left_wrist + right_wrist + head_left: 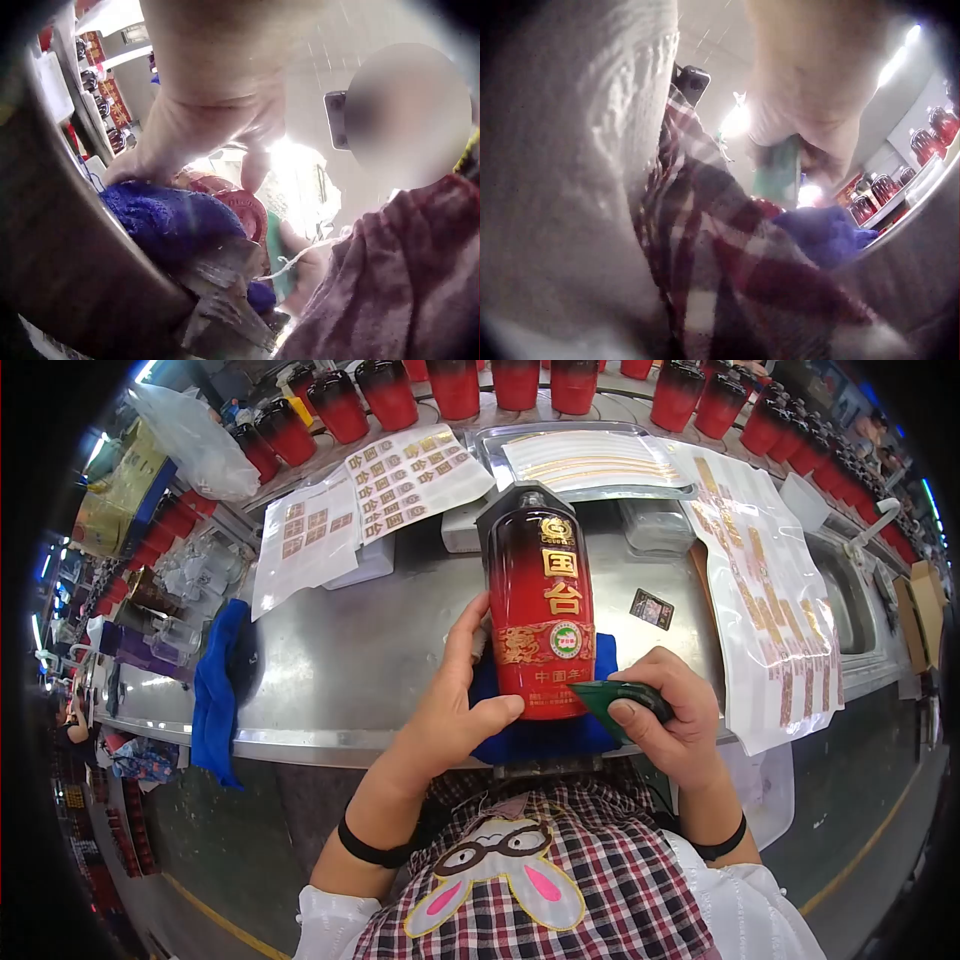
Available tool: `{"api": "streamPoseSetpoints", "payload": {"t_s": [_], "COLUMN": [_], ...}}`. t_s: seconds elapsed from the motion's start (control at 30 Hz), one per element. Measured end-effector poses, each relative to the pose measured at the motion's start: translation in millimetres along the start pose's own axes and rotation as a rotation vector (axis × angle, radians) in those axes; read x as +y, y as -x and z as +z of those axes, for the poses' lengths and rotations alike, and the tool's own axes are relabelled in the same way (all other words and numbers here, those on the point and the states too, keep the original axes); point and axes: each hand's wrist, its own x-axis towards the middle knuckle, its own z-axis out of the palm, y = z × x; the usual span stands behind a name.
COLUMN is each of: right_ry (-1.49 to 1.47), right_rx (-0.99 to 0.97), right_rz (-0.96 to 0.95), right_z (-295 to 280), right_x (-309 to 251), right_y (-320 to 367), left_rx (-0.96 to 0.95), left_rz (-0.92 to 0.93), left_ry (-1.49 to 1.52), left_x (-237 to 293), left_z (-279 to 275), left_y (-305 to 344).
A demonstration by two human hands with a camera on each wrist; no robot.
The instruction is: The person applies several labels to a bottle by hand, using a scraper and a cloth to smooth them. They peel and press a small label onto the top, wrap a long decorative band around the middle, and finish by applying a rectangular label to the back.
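A red and black bottle (545, 595) with gold lettering lies on a blue cloth (600, 735) at the table's front edge, its base toward the person. The left hand (455, 705) holds the bottle's left side, thumb near the base. In the right hand (672, 715) a green scraper (612, 705) is pinched, its tip touching the bottle's lower right side. The left wrist view shows the left hand (217, 127) over the bottle's round base (247, 214) and the blue cloth (172, 221). In the right wrist view the right hand (810, 135) grips the green scraper (778, 172).
Sticker sheets (415, 475) lie at the back left, and a long sheet (765, 600) at the right. A small dark card (651, 609) is right of the bottle. Another blue cloth (218, 695) hangs over the left edge. Several red bottles (515, 385) line the back.
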Motion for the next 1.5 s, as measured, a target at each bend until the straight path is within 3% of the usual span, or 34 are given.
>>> {"api": "streamPoseSetpoints", "payload": {"t_s": [0.87,1.13,1.23,1.43,1.5], "right_ry": [-0.032,-0.034,-0.056,-0.246,-0.207], "right_rx": [0.009,-0.002,-0.005,0.031,0.053], "right_rz": [-0.001,-0.011,0.032,0.367,0.321], "right_z": [2,1,0,-2,-3], "right_x": [3,3,4,-7,-14], "right_y": [-1,-2,0,4,4], "left_rx": [-0.018,0.001,0.004,0.045,0.061], "left_rz": [-0.025,0.005,0.007,0.021,0.023], "left_ry": [0.041,-0.09,-0.063,-0.017,-0.006], "left_x": [-1,1,6,7,6], "left_z": [-6,-5,-1,8,10], "left_y": [-7,-9,-9,-8,-7]}}
